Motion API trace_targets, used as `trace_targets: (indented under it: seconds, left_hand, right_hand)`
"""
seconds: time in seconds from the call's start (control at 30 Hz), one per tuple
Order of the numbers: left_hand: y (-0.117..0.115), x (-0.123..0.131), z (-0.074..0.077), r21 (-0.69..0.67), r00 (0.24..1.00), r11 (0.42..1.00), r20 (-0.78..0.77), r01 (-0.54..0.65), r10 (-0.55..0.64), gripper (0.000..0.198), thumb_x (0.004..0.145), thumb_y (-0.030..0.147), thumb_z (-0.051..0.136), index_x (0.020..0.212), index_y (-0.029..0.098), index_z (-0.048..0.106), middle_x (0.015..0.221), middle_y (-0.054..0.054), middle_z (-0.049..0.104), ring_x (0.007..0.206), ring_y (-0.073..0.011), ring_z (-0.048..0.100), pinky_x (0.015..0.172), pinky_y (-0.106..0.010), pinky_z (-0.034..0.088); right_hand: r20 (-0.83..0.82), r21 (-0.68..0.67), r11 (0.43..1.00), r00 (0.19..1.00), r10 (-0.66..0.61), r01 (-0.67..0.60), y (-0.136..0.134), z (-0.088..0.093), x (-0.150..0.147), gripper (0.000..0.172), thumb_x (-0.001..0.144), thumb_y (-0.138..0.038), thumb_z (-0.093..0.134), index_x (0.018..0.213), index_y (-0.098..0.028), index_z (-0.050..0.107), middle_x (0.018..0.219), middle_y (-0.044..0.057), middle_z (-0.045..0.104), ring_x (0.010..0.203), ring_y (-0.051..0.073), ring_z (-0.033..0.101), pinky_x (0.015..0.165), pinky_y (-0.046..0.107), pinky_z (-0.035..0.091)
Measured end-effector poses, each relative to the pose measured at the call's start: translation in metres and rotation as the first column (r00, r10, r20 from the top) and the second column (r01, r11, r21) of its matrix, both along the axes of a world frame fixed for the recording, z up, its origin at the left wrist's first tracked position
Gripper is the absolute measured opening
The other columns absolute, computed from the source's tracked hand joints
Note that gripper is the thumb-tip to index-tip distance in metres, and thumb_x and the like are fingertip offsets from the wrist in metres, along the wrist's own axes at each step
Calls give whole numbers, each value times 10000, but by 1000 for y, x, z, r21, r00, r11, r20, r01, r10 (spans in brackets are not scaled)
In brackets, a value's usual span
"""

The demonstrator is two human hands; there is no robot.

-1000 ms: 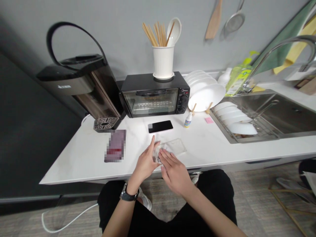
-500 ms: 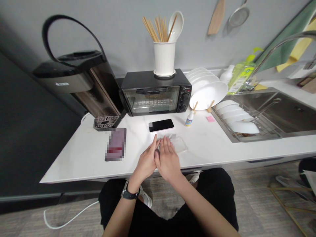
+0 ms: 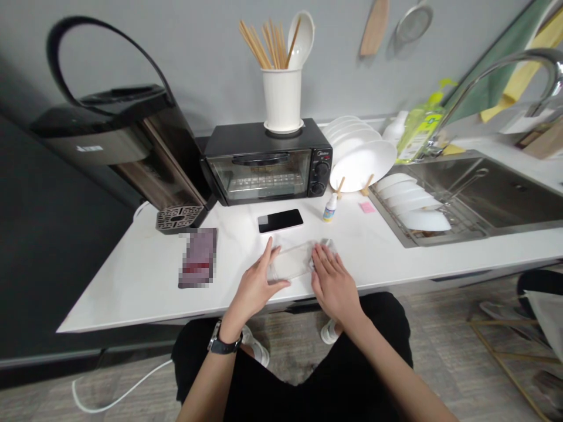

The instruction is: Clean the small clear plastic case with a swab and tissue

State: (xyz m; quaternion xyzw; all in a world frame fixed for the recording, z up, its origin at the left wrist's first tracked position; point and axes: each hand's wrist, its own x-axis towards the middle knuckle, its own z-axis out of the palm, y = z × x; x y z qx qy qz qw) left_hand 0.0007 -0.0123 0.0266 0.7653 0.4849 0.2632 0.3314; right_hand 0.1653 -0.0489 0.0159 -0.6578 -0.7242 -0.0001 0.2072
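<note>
A clear phone case (image 3: 292,261) lies flat on the white counter in front of me. My left hand (image 3: 257,280) grips its left end, thumb at the near edge and fingers at the far edge. Over the right end, my right hand (image 3: 332,275) presses down with its fingers close together and stretched out. Beneath those fingers a crumpled greyish-white sheet (image 3: 326,241) peeks out; most of it is hidden. A phone (image 3: 280,221) with a dark screen rests just beyond the case. Right of the phone stands a small white bottle (image 3: 329,208) with a coloured label.
A blurred purple item (image 3: 199,258) lies to the left, before a water dispenser (image 3: 132,146). Behind the phone is a toaster oven (image 3: 268,167) bearing a chopstick holder (image 3: 284,99). Plates (image 3: 365,167), a pink pad (image 3: 366,207) and a sink (image 3: 492,205) are rightward.
My hands have parted: the right one slid right along the case to its far right end, while the left stays at the left end. The view has shifted slightly.
</note>
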Motion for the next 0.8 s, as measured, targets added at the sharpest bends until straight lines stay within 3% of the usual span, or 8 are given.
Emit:
trace_targets:
  seconds: [0.13, 0.27, 0.33, 0.43, 0.53, 0.7, 0.8]
  left_hand:
    - [-1, -1, -1, 23, 1000, 1000, -5, 0, 0, 802, 620, 207, 514, 1183, 268, -53, 1212, 4, 269, 1094, -185, 261, 871, -333, 306]
    - [-1, -6, -2, 63, 1000, 998, 2, 0, 0, 622, 709, 112, 341, 1190, 243, -32, 1239, 15, 201, 1101, -148, 248, 907, -309, 273]
    - [-1, -8, -2, 84, 1000, 996, 4, 7, -7, 625, 696, 67, 316, 1192, 231, -28, 1250, 17, 165, 1106, -142, 235, 925, -296, 249]
    - [-1, -10, -4, 79, 1000, 997, -4, 4, -3, 744, 629, 45, 396, 1187, 242, -55, 1252, 13, 157, 1107, -156, 234, 925, -299, 251]
    - [0, -8, -5, 46, 1000, 999, -6, -16, 16, 800, 606, 77, 460, 1181, 277, -60, 1236, 16, 205, 1101, -161, 250, 913, -306, 266]
    - [1, -3, -1, 34, 1000, 999, 3, -15, 15, 838, 590, 216, 549, 1180, 290, -40, 1216, 16, 259, 1099, -170, 254, 907, -311, 262]
    - [1, -2, -1, 38, 1000, 999, -11, -20, 20, 832, 586, 230, 555, 1171, 327, -29, 1212, 39, 260, 1097, -168, 258, 897, -302, 275]
  right_hand:
    - [-43, 41, 996, 996, -83, 85, 19, -4, -30, 445, 742, -211, 279, 1165, -98, 197, 1235, 37, 136, 1122, 200, 84, 925, 404, 170]
    - [-79, 22, 1000, 997, 13, -11, 21, 2, -74, 468, 734, -192, 286, 1173, -81, 167, 1238, 37, 135, 1126, 195, 67, 938, 372, 149]
    - [-84, -2, 996, 992, 90, -91, 14, 6, -83, 475, 731, -185, 283, 1179, -100, 152, 1234, 15, 154, 1128, 175, 67, 944, 345, 152]
    - [-74, -46, 978, 977, 201, -205, 0, 10, -75, 473, 725, -186, 278, 1180, -141, 155, 1232, -27, 151, 1129, 137, 71, 956, 312, 151]
    - [-43, -86, 968, 971, 235, -238, -10, 8, -52, 461, 720, -167, 266, 1173, -191, 179, 1227, -63, 148, 1126, 106, 88, 965, 281, 145]
    - [21, -70, 994, 996, 86, -85, -10, 1, -11, 466, 719, -163, 273, 1167, -245, 177, 1215, -81, 171, 1122, 133, 107, 954, 354, 163]
    - [33, -33, 999, 999, 10, -9, 0, -3, -1, 450, 730, -183, 269, 1171, -203, 180, 1225, -49, 152, 1124, 160, 93, 942, 383, 162]
